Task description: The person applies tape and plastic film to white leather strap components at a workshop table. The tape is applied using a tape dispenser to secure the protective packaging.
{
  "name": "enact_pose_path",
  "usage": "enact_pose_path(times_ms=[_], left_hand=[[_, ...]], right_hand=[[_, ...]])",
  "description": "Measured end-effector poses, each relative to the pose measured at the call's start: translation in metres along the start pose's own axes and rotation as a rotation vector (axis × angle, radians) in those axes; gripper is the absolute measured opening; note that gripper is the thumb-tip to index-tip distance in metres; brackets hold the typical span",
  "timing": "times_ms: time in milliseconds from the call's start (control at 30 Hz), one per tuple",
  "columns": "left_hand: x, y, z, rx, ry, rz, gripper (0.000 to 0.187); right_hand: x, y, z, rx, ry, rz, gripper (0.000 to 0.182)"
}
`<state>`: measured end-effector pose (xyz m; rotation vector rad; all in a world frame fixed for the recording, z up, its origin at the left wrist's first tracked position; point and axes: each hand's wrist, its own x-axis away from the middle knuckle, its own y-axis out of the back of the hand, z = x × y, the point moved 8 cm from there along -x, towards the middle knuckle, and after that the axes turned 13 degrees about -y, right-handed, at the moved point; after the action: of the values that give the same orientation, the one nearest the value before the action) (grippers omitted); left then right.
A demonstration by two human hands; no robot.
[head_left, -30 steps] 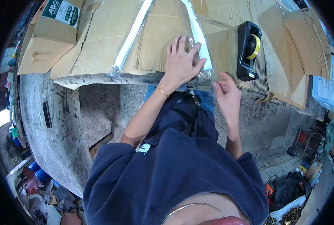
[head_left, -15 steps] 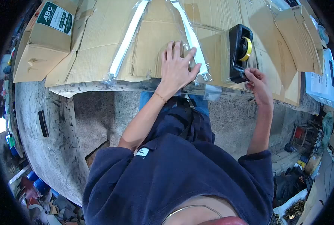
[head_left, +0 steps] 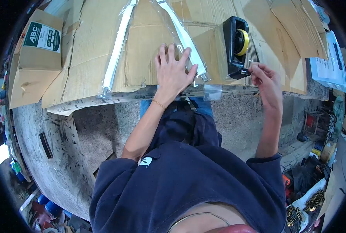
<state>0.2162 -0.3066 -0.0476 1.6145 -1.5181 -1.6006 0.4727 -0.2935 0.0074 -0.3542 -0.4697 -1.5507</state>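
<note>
Right hand rightward; white strip diagonal

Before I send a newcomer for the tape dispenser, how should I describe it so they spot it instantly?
Start at the broad brown cardboard, then look right of the two long white strips lying on it. The tape dispenser is there, beside the right hand. Unlike those strips, it is black with a yellow roll.

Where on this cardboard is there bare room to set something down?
Bare cardboard lies between the ABC box and left white strip; another patch lies beyond the left hand, between that strip and the right white strip. Crowded: the near edge around left hand, right hand and tape dispenser.
</note>
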Motion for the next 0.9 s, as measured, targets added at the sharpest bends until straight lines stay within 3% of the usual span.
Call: enact_pose_path(times_ms=[133,233,567,767,833,900], left_hand=[[-0.001,0.0,0.001,-0.003,0.004,0.002,0.047],[-0.001,0.001,0.0,-0.002,-0.005,0.004,0.048],[-0.001,-0.002,0.001,-0.018,-0.009,0.005,0.048],[0.0,-0.001,-0.001,-0.015,-0.012,0.002,0.048],[-0.001,0.0,-0.001,0.003,-0.002,0.014,0.048],[-0.001,0.001,-0.002,-0.01,-0.008,0.005,0.048]], right_hand=[[0.01,0.002,-0.019,-0.046,-0.056,-0.045,0.015],[0.018,0.002,-0.026,-0.083,-0.025,-0.114,0.028],[0.025,-0.003,-0.04,-0.052,-0.029,-0.113,0.03],[0.024,-0.007,-0.037,0.309,0.137,-0.16,0.044],[0.028,-0.012,-0.031,0.547,0.191,-0.276,0.051],[0.038,-0.02,-0.035,0.513,0.203,-0.271,0.053]])
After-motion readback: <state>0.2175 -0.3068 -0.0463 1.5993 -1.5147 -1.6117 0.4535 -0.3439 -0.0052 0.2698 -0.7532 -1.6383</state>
